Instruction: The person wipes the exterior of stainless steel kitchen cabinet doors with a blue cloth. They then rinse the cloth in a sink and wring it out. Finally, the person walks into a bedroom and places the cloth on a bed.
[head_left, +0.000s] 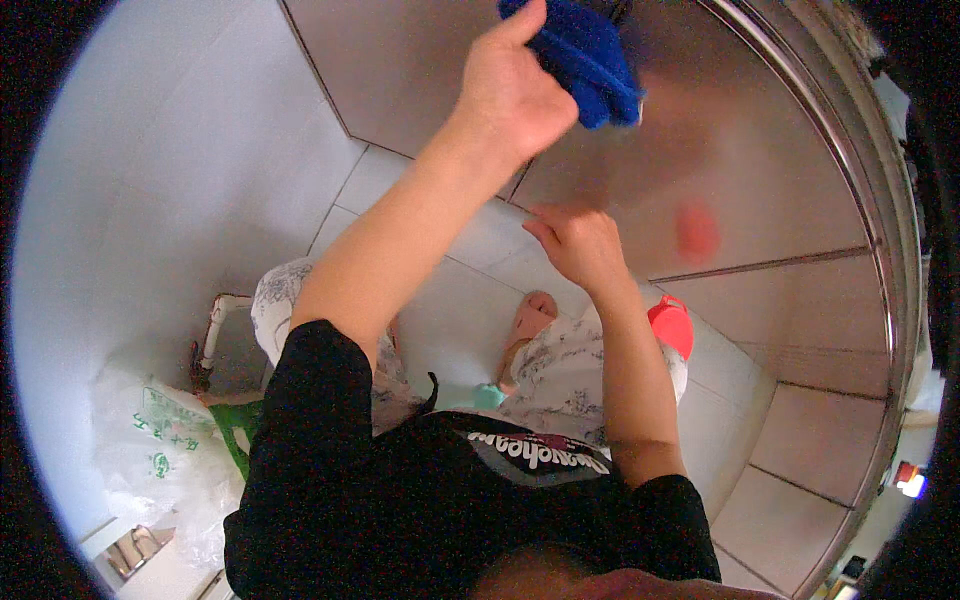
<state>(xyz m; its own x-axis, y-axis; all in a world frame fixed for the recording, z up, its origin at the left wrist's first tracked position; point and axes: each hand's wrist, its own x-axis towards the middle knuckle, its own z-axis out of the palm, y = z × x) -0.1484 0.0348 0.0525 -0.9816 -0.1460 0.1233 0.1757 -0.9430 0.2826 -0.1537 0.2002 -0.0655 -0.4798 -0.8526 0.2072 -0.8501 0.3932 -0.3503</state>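
Observation:
At the top, my left hand (517, 97) grips a bunched blue cloth (589, 64) against the glossy brownish cabinet front (720, 157). Its fingers are largely hidden behind the cloth. Lower and to the right, my right hand (585, 240) hangs before the same front, close to its lower edge. The fingers there are curled, and whether anything lies inside them is hidden. Faint reflections of the surroundings show on the panel, including a red patch.
A red plastic item with a loop (671, 326) is beside my right leg. Pale floor tiles (457, 300) lie under my feet. On the left are a white pipe (217, 330), a green object (236, 427) and a translucent plastic bag (161, 442). A metal-trimmed counter edge (832, 142) curves along the right.

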